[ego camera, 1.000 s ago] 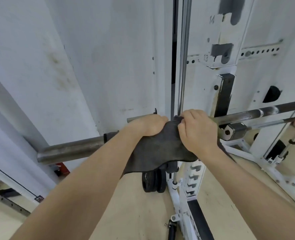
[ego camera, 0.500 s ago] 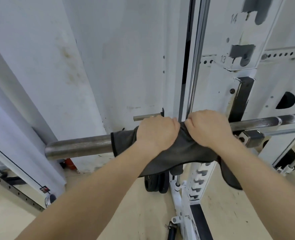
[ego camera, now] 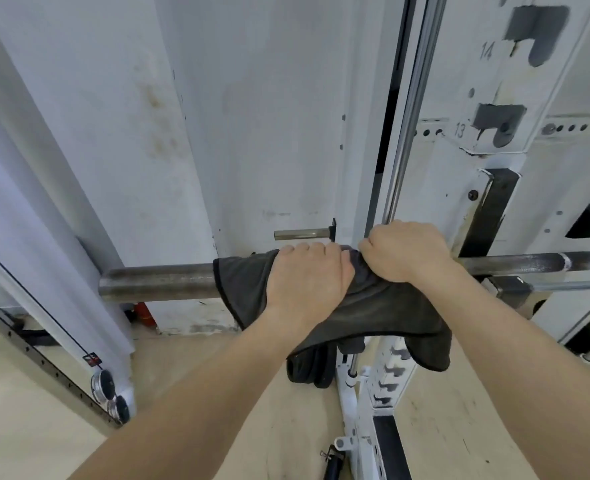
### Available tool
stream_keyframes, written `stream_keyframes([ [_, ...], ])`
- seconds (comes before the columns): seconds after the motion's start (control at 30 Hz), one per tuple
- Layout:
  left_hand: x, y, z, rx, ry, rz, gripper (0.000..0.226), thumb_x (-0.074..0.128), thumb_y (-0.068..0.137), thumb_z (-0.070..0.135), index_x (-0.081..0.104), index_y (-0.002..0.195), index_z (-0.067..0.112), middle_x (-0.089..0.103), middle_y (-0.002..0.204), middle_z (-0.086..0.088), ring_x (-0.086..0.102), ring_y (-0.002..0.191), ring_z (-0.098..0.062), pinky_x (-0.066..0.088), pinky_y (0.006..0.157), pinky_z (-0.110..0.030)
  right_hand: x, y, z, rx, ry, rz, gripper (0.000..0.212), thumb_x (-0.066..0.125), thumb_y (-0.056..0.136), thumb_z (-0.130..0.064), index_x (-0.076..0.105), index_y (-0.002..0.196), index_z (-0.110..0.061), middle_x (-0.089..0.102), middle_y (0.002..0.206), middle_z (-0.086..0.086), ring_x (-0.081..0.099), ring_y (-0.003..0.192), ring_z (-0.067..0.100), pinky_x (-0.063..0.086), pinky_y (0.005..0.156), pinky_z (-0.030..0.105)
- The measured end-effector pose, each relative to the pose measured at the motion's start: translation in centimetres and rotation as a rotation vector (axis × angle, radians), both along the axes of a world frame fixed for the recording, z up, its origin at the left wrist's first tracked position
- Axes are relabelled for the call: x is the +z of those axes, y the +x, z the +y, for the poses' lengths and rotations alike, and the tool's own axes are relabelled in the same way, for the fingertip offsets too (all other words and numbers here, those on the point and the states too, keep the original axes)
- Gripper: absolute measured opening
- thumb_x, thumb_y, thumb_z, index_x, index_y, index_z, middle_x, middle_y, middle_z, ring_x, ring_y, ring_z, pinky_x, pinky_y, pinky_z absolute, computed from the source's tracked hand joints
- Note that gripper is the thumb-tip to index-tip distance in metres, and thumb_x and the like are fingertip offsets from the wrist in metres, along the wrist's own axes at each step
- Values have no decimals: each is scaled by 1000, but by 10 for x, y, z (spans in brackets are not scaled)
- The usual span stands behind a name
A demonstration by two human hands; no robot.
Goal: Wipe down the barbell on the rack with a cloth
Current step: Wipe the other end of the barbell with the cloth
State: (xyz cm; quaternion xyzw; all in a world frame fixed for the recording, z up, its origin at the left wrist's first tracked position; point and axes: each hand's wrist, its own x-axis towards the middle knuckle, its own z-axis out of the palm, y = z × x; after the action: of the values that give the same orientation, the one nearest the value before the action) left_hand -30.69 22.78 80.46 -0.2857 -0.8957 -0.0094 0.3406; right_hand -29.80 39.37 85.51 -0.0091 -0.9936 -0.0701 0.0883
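A scuffed white wall (ego camera: pixel 252 116) stands behind a white rack (ego camera: pixel 494 188) on a tan floor (ego camera: pixel 37 403), with numbered notches 13 and 14 on the upright. The barbell (ego camera: pixel 155 284) lies level across the rack, a dark grey cloth (ego camera: pixel 248 292) draped over it. The left hand (ego camera: pixel 307 282) and right hand (ego camera: pixel 404 254) sit side by side, touching, each clenched around the cloth and bar.

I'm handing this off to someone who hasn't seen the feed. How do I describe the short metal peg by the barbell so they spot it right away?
Start at the white rack upright, then drop to the barbell under the left hand. Just above it, the short metal peg juts sideways: far thinner and shorter than the barbell sleeve.
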Motion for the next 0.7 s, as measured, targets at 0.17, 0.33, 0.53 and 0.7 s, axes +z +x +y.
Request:
stream_keyframes([
  [0.17,-3,15,-11,16,104,-16,40,33,104,41,65,95,19,65,83,1,58,77,-22,42,74,-36,11,-17,-5,-65,-15,-264,48,24,101,-39,64,103,-14,65,115,6,59,88,23,43,80,38],
  [0.33,30,1,-33,195,142,-397,57,27,101,56,63,74,21,60,72,3,62,75,-23,32,58,-32,-54,45,-22,-62,-177,651,31,46,98,-28,70,94,-11,70,92,8,62,90,28,45,91,44],
  [0.53,18,25,-77,-150,332,-225,14,60,95,33,67,103,25,68,103,8,59,99,-19,40,76,-30,-93,97,-69,60,-613,566,12,64,91,-24,66,103,-21,68,97,-6,65,87,19,52,66,35],
  [0.7,8,80,-128,-213,574,-470,17,66,90,21,52,88,31,58,81,15,53,76,-5,40,68,-25,-108,129,-122,-19,-1161,235,42,80,79,-34,47,106,-32,60,86,-12,62,76,9,57,73,39],
])
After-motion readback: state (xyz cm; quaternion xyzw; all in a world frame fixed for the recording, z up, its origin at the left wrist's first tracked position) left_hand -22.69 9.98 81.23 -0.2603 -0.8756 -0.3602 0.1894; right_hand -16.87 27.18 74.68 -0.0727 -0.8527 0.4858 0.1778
